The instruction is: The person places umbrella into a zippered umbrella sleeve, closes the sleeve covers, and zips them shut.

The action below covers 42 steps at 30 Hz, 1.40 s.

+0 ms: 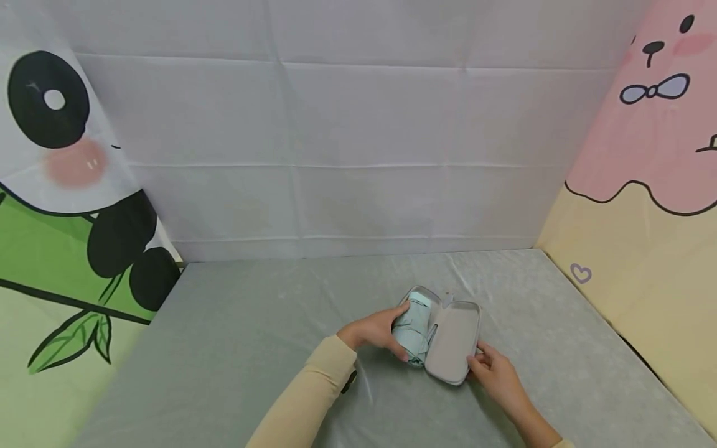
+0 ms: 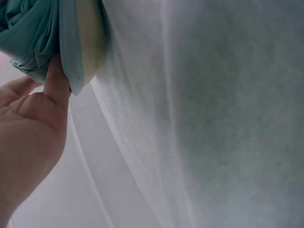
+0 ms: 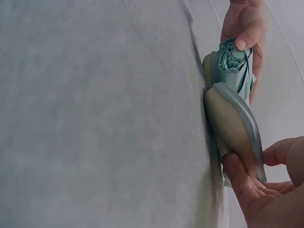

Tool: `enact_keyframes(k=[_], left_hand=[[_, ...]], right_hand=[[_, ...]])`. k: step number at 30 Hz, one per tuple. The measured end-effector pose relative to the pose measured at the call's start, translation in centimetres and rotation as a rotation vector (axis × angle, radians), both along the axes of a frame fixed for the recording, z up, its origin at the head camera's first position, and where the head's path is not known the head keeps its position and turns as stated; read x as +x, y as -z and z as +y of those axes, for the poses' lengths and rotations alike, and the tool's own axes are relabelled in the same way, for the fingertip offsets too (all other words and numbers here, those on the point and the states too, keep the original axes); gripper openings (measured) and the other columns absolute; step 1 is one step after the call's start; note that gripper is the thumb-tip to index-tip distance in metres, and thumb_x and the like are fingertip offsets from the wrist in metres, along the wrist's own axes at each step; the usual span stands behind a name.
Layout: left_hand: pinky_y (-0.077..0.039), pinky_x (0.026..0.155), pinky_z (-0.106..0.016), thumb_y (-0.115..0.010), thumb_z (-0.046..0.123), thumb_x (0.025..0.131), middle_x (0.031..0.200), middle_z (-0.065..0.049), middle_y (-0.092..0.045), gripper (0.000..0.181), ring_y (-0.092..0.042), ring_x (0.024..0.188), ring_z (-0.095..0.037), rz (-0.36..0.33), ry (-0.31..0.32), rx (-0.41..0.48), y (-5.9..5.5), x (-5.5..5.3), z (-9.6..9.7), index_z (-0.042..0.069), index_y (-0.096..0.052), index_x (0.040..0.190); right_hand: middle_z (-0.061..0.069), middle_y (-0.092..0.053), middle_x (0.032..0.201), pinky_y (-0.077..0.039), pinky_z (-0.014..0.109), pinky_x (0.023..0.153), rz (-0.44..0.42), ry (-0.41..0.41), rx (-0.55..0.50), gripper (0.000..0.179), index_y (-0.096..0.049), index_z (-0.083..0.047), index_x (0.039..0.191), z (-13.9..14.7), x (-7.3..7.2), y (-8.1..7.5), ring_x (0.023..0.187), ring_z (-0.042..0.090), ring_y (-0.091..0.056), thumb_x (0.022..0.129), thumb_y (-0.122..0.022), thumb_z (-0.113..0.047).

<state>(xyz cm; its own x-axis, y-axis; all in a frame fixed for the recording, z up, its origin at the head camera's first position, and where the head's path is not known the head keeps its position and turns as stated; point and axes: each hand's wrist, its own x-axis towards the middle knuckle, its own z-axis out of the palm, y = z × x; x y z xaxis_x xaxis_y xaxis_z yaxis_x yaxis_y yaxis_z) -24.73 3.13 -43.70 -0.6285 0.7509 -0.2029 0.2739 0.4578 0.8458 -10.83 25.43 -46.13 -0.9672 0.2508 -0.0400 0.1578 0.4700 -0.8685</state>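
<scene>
A compact folding umbrella, pale teal with its fabric wrapped and gathered, lies in one half of an open zip case on the table. My left hand grips the umbrella across its length, thumb at the near end and fingers at the far end. In the right wrist view the bunched folds of the umbrella face the camera, under the left thumb. My right hand pinches the outer edge of the case's other half, with fingers beneath its tan outer shell.
Grey cloth covers the table. A pale creased sheet hangs behind it. Printed cartoon panels stand along the left and right sides.
</scene>
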Motion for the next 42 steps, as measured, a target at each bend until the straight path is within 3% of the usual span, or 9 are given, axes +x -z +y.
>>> enact_keyframes(k=[14, 27, 36, 42], left_hand=[[-0.042, 0.091, -0.028, -0.085, 0.000, 0.063, 0.143, -0.008, -0.038, 0.093, -0.044, 0.119, -0.017, 0.051, -0.030, 0.028, 0.14, -0.15, -0.31, 0.006, -0.037, 0.143], [-0.043, 0.092, -0.031, -0.081, -0.005, 0.066, 0.140, -0.013, -0.042, 0.082, -0.045, 0.122, -0.024, 0.081, -0.059, 0.122, 0.28, 0.08, -0.64, -0.003, -0.042, 0.138], [-0.043, 0.093, -0.035, -0.081, -0.003, 0.068, 0.140, -0.010, -0.043, 0.079, -0.045, 0.122, -0.023, 0.099, -0.105, 0.101, 0.40, 0.20, -0.57, 0.000, -0.044, 0.137], [-0.043, 0.094, -0.036, -0.080, -0.004, 0.069, 0.139, -0.011, -0.044, 0.076, -0.044, 0.124, -0.024, 0.124, -0.098, 0.099, 0.45, 0.24, -0.69, 0.000, -0.046, 0.136]], right_hand=[[0.014, -0.066, 0.087, -0.050, 0.026, 0.062, -0.007, -0.006, 0.051, 0.049, -0.039, 0.021, 0.128, 0.00, 0.01, -0.19, 0.070, 0.019, -0.064, 0.090, -0.057, -0.004], [0.013, -0.066, 0.086, -0.049, 0.026, 0.062, -0.006, -0.012, 0.056, 0.049, -0.038, 0.021, 0.128, 0.04, -0.02, -0.48, 0.071, 0.020, -0.064, 0.090, -0.056, -0.004], [0.014, -0.066, 0.087, -0.050, 0.027, 0.063, -0.023, -0.014, 0.056, 0.049, -0.038, 0.021, 0.128, -0.03, -0.16, -0.61, 0.072, 0.020, -0.064, 0.091, -0.056, -0.005], [0.014, -0.066, 0.090, -0.051, 0.030, 0.065, -0.041, -0.015, 0.050, 0.051, -0.037, 0.020, 0.130, -0.02, -0.18, -0.54, 0.075, 0.020, -0.064, 0.092, -0.056, -0.007]])
